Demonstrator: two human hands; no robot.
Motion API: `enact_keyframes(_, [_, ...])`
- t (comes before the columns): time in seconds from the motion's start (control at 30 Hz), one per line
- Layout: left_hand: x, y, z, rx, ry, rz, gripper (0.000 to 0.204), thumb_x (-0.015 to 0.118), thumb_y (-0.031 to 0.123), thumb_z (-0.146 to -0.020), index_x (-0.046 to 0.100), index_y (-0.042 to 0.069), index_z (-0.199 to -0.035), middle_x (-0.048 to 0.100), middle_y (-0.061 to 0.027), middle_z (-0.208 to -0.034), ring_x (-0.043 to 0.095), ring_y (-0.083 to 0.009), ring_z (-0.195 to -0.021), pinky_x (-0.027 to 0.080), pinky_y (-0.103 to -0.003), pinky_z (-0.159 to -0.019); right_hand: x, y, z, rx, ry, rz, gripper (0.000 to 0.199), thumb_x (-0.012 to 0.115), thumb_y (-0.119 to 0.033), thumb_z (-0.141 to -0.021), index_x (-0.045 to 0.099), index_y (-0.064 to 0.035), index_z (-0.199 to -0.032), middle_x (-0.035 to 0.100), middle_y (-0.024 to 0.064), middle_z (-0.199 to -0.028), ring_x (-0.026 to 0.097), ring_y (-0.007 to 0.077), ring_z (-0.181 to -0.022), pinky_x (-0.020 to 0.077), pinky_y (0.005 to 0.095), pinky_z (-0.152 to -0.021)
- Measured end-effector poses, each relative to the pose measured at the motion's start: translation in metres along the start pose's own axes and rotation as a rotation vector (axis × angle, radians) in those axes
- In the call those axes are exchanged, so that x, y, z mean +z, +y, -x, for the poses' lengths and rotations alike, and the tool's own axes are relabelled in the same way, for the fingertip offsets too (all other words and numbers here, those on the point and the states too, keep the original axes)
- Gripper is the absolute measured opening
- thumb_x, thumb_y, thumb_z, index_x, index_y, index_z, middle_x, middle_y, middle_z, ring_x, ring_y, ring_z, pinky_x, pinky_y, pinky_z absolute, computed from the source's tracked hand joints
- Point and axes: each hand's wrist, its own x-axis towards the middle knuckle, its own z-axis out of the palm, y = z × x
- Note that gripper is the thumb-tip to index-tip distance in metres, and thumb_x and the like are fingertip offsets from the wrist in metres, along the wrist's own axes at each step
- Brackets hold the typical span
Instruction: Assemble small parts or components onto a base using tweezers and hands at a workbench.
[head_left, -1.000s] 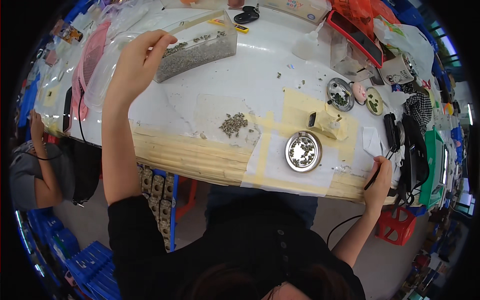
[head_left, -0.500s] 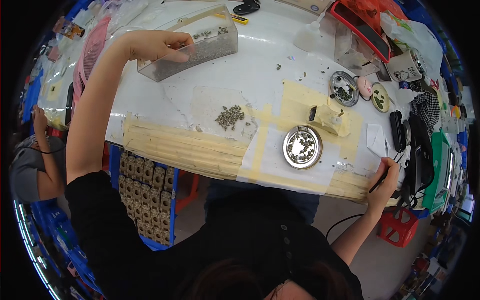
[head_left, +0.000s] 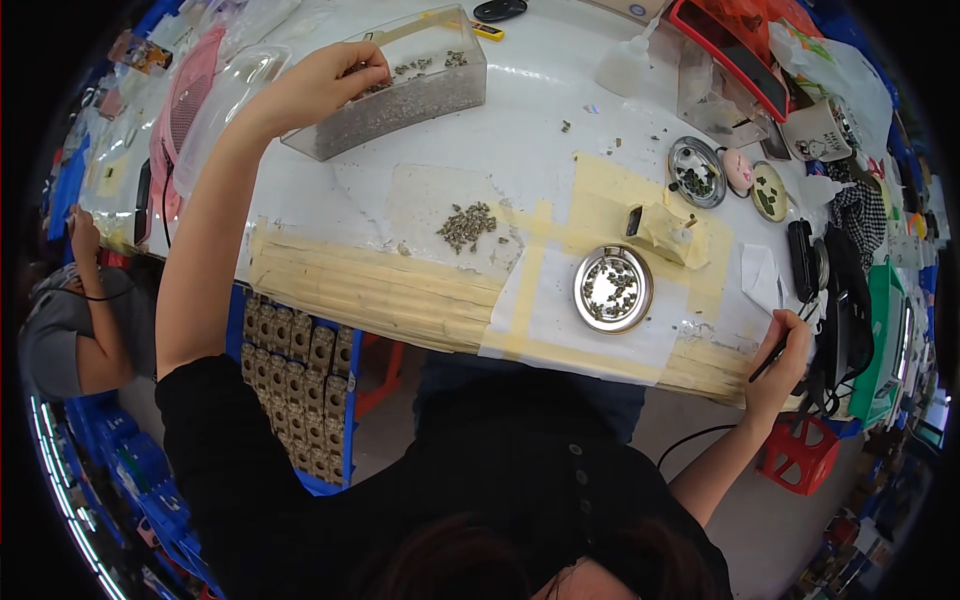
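My left hand (head_left: 335, 82) is over the left part of a long clear plastic box (head_left: 410, 112), its fingertips drawn together in a pinch. Whatever lies between them is hidden. Small greyish metal parts (head_left: 413, 68) lie inside the box. At the right edge of the table my right hand (head_left: 782, 358) is closed around a thin black pen-like tool (head_left: 768, 360). A loose pile of small parts (head_left: 466, 228) lies on the tabletop between the hands. Nearer the front, a round shiny metal dish (head_left: 641, 318) holds more such pieces scattered over its bottom.
A tape-wrapped block (head_left: 668, 238) stands behind the dish. Farther right are another metal dish (head_left: 713, 197), a pink egg-shaped object (head_left: 738, 170) and a red-framed phone (head_left: 735, 58). A squeeze bottle (head_left: 626, 68) stands at the back. Another person's arm (head_left: 92, 275) shows at far left.
My left hand has lifted up from the near wall of the box, its fingers now pinched closer together. The right hand keeps its hold on the tool. The whole view has shifted slightly.
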Motion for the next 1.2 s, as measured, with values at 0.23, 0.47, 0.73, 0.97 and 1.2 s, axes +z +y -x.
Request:
enact_keyframes(0.23, [-0.004,0.002,0.0,-0.006,-0.032,-0.122,0.041,0.044,0.034,-0.1,0.047,0.004,-0.073,0.04,0.002,-0.064,0.036,-0.0078,-0.061,0.033,-0.026,-0.057,0.002,-0.006,-0.002,-0.015,-0.012,-0.022,0.008,0.053,-0.001,-0.091,0.055,0.0028,-0.098,0.057,0.0147,-0.087,0.058,0.0287,-0.08,0.0453,0.0328,-0.073])
enact_keyframes(0.47, [0.004,0.038,0.022,0.247,0.464,-0.103,0.041,0.049,0.032,-0.098,0.049,0.0,-0.073,0.036,-0.0053,-0.054,0.031,-0.0161,-0.05,0.031,-0.032,-0.049,0.001,0.001,0.006,0.041,0.009,-0.01,0.009,0.053,-0.002,-0.092,0.056,0.003,-0.099,0.059,0.0139,-0.087,0.058,0.0251,-0.079,0.0453,0.0317,-0.074])
enact_keyframes(0.73, [0.126,0.09,0.055,0.405,0.256,-0.27,0.023,0.06,0.019,-0.091,0.049,0.005,-0.076,0.054,-0.0092,-0.064,0.054,-0.0268,-0.054,0.042,-0.038,-0.049,0.006,-0.004,0.003,0.008,0.019,-0.014,0.009,0.053,-0.003,-0.093,0.057,0.0028,-0.099,0.059,0.013,-0.085,0.058,0.0218,-0.076,0.0452,0.0295,-0.073])
enact_keyframes(0.97, [0.119,0.095,0.059,0.436,0.191,-0.134,0.009,0.066,0.011,-0.085,0.061,0.004,-0.085,0.056,-0.0062,-0.077,0.057,-0.0212,-0.062,0.045,-0.03,-0.052,0.008,0.003,0.009,0.018,0.024,-0.015,0.01,0.053,-0.003,-0.093,0.057,0.0031,-0.1,0.059,0.0124,-0.083,0.057,0.0205,-0.074,0.0449,0.0283,-0.072])
enact_keyframes(1.2, [0.113,0.098,0.074,0.23,0.243,0.351,0.018,0.065,-0.002,-0.083,0.069,0.001,-0.101,0.065,-0.0071,-0.086,0.061,-0.0123,-0.072,0.052,-0.024,-0.063,0.009,-0.005,0.018,0.058,-0.047,-0.008,0.009,0.053,-0.001,-0.092,0.055,0.0027,-0.099,0.056,0.014,-0.086,0.056,0.0273,-0.077,0.045,0.0327,-0.072])
